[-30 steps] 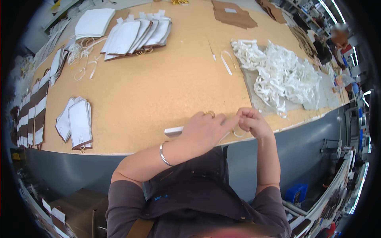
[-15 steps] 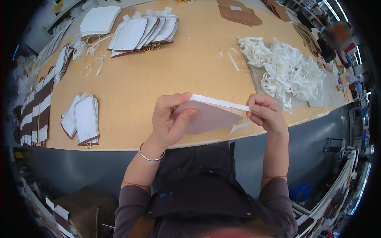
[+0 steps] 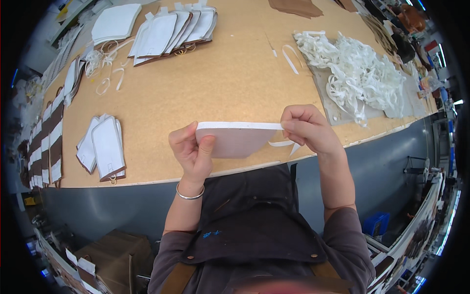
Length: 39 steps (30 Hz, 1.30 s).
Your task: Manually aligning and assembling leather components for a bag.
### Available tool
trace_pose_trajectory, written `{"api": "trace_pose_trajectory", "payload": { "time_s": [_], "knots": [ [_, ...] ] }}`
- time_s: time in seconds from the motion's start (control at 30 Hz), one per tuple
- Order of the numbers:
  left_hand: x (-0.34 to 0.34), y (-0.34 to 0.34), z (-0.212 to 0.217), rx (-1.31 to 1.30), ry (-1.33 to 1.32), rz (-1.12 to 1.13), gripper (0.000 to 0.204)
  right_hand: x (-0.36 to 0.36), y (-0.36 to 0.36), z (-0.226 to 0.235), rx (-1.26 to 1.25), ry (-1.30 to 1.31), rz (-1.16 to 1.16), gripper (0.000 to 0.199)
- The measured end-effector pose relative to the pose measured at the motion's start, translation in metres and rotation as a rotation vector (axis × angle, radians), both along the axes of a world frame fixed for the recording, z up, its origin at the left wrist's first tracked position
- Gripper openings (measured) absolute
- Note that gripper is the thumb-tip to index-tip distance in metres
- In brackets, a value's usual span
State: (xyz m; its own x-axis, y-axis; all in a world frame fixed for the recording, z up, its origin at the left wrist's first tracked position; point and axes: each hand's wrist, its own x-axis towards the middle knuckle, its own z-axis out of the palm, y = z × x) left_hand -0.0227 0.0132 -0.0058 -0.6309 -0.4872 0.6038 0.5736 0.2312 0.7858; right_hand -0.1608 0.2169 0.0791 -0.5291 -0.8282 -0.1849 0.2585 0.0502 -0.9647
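Observation:
My left hand (image 3: 190, 152) grips the left end of a flat, pale greyish panel (image 3: 237, 143), thumb on its near face and fingers behind. A narrow white tape (image 3: 235, 125) runs along the panel's upper edge. At the right corner, my right hand (image 3: 309, 128) is closed, thumb and fingers pinching the tape. Below that hand hangs a loose white tape end (image 3: 281, 144). The panel is held above the table's front edge, and its far side is hidden.
A heap of white tape (image 3: 362, 78) lies on a grey sheet at the right. White panels with brown edges form a far stack (image 3: 171, 34) and a near-left pair (image 3: 107, 147). Brown pieces (image 3: 296, 7) lie at the back. The wooden table (image 3: 215, 88) ends just before me.
The panel has turned so its taped upper edge runs nearly level instead of sloping down rightward. Both hands have shifted left, the right one also slightly up. Each keeps its hold.

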Motion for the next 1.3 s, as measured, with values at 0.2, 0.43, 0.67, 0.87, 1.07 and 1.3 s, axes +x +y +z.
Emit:
{"api": "trace_pose_trajectory", "payload": {
  "time_s": [0.2,0.43,0.67,0.87,1.07,1.3],
  "knots": [
    [0.002,-0.002,0.001,0.025,0.012,-0.019,0.037,0.000,-0.005,-0.004,-0.036,-0.058,0.024,0.018],
    [0.010,-0.020,0.033,-0.364,-0.057,0.165,0.034,0.017,-0.022,-0.019,-0.165,-0.151,0.077,0.016],
    [-0.003,-0.006,0.127,-1.137,-0.347,-0.080,0.026,0.029,-0.029,-0.018,-0.194,-0.116,0.037,0.016],
    [0.007,-0.039,0.106,-1.061,-0.349,-0.151,0.028,0.034,-0.025,-0.031,-0.160,-0.082,0.117,0.016],
    [0.050,-0.077,0.071,-0.528,-0.181,-0.020,0.025,0.031,-0.045,-0.060,-0.036,-0.030,0.111,0.016],
    [0.075,-0.089,0.050,-0.326,-0.169,0.111,0.029,0.044,-0.066,-0.066,0.094,0.045,0.103,0.017]
  ]
}}
